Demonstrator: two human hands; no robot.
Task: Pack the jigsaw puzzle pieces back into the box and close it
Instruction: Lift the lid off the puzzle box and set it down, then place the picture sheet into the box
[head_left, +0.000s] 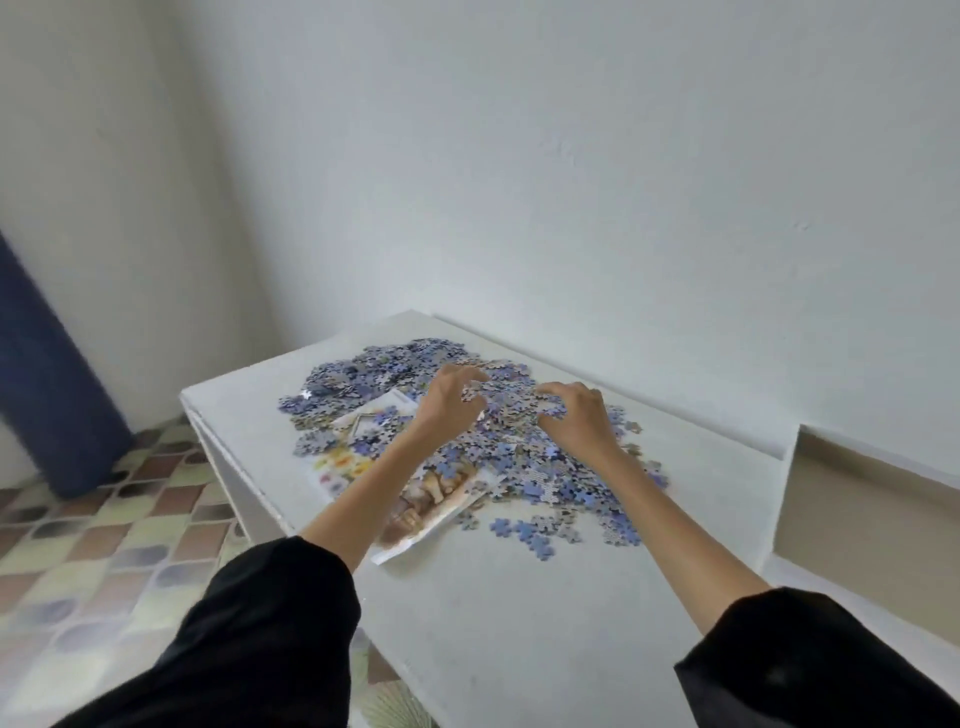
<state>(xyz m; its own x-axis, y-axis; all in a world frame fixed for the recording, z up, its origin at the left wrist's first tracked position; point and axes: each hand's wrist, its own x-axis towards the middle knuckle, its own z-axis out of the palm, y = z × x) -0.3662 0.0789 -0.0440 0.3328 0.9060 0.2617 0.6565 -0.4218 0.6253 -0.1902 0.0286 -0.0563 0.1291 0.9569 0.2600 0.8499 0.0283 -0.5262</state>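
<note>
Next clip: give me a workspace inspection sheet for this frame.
Surface: white table, set against the wall.
Job's things: puzzle pieces heaped loose at the far end; no box seen.
Clutter: printed picture sheet, partly under the pieces.
Hands: left hand and right hand curl fingers into the heap.
Cables: nothing seen.
Surroundings: white wall, patterned floor, dark blue fabric at left.

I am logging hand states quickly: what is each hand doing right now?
Left hand: fingers curled, gripping puzzle pieces in the pile.
Right hand: fingers curled, gripping puzzle pieces too.
</note>
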